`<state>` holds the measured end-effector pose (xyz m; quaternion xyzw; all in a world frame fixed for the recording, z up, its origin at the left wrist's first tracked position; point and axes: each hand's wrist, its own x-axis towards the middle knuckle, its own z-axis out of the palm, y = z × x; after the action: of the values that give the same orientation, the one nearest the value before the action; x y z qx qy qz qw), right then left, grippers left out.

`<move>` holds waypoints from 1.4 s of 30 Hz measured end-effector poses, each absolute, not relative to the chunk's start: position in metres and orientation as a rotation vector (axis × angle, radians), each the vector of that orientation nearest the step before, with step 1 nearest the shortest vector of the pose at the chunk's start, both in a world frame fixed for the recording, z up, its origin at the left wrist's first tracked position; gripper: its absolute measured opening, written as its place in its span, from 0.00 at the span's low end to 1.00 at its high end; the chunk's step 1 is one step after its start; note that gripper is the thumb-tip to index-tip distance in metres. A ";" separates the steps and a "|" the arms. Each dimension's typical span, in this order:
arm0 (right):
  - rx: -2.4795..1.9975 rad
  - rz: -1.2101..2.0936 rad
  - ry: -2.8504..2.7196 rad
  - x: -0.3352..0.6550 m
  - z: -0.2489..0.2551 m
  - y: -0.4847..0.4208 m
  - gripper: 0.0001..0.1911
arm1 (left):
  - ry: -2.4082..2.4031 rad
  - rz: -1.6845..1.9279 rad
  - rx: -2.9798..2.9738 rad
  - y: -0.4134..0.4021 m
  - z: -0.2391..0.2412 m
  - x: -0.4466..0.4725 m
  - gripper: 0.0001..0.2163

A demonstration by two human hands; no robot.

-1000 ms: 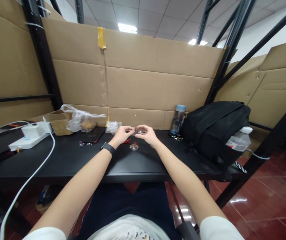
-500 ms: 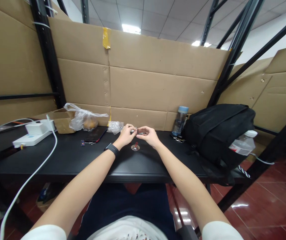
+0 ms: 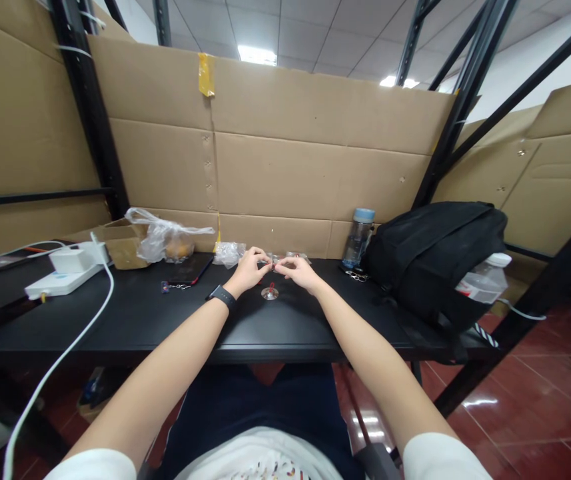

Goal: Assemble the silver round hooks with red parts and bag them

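Note:
My left hand (image 3: 249, 269) and my right hand (image 3: 298, 272) meet above the middle of the black table (image 3: 130, 320). Both pinch a small metal piece (image 3: 272, 263) between their fingertips; it is too small to name. A black watch (image 3: 222, 296) sits on my left wrist. Just below the hands a small clear dish (image 3: 270, 293) with a red bit in it rests on the table. A small crumpled clear bag (image 3: 228, 253) lies just left of my left hand.
A black backpack (image 3: 435, 260) with a plastic bottle (image 3: 483, 280) fills the table's right end; a blue-capped bottle (image 3: 358, 237) and keys (image 3: 353, 273) stand beside it. To the left lie a phone (image 3: 188, 269), a bagged fruit (image 3: 165, 243), a power strip (image 3: 60, 280) with a white cable. Cardboard walls (image 3: 285, 167) stand behind.
My hands stay together over the dish. The fingers have shifted slightly around the small piece; the view swayed a little.

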<state>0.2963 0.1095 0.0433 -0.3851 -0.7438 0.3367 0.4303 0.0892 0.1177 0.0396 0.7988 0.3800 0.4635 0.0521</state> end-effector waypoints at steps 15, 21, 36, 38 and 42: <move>-0.930 0.542 -1.960 0.303 0.048 0.116 0.05 | 1.163 1.205 2.562 0.100 0.046 0.096 0.16; -0.978 0.540 -1.830 0.306 0.051 0.115 0.05 | 1.259 0.984 2.675 0.099 0.039 0.097 0.18; -1.203 0.510 -2.370 0.331 0.060 0.101 0.06 | 0.879 0.553 2.621 0.100 0.048 0.083 0.10; -1.152 0.601 -2.400 0.331 0.060 0.101 0.15 | 0.856 0.578 2.626 0.101 0.047 0.084 0.09; -1.147 0.625 -2.527 0.333 0.059 0.104 0.15 | 0.824 0.589 2.616 0.099 0.049 0.083 0.08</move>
<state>0.3328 0.1041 0.0589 -0.3988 -0.8785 0.2174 0.1481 0.0833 0.0990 0.0491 0.9194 0.2896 0.2069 0.1672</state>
